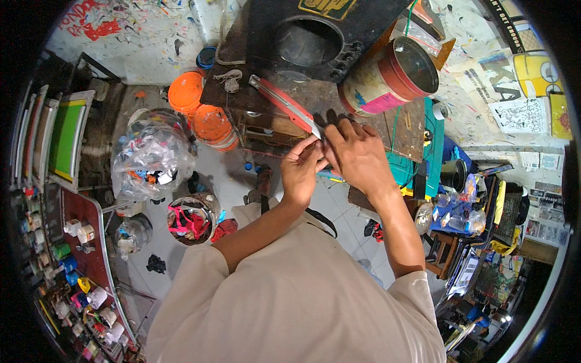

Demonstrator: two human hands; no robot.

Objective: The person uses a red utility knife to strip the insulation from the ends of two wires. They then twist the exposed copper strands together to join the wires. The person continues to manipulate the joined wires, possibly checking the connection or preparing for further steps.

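Note:
A red utility knife (281, 103) with a pale metal blade section lies slantwise over the front of a dark, worn table (311, 91). Its blade end reaches down to my fingers. My left hand (301, 172) is closed in a pinch right by the blade tip. Against it, from the right, my right hand (358, 158) comes in with bent fingers pressed together. Whatever the two hands hold between them is small and mostly hidden by the fingers. Whether either hand touches the blade itself, I cannot tell.
A large paint-stained bucket (375, 85) stands right of the knife, beside a black box with a round opening (308, 41). String (230, 80) lies at the table's left. Orange buckets (186, 92), a clear bag of scraps (154, 154) and a bin (193, 218) stand on the floor.

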